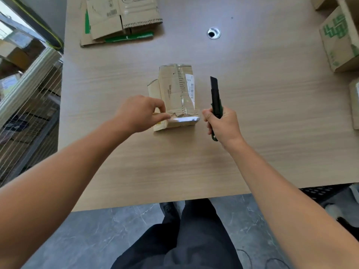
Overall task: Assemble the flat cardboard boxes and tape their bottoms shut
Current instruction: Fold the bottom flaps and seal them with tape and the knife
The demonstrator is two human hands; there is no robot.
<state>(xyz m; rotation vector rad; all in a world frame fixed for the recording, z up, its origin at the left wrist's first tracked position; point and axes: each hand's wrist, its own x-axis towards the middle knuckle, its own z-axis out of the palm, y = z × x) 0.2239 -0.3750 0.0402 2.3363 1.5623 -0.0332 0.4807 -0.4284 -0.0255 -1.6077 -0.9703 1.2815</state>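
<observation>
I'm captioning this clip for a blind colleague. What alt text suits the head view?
A person's left hand pinches the near edge of a small taped cardboard box on a wooden table, while the right hand grips a green utility knife beside it, blade end pointing away. Flattened boxes lie at the far edge.

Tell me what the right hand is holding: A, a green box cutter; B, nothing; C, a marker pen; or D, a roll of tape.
A: the right hand grips a green box cutter with its dark blade pointing away from the person, just right of the small cardboard box that the left hand pinches at its near edge.
</observation>
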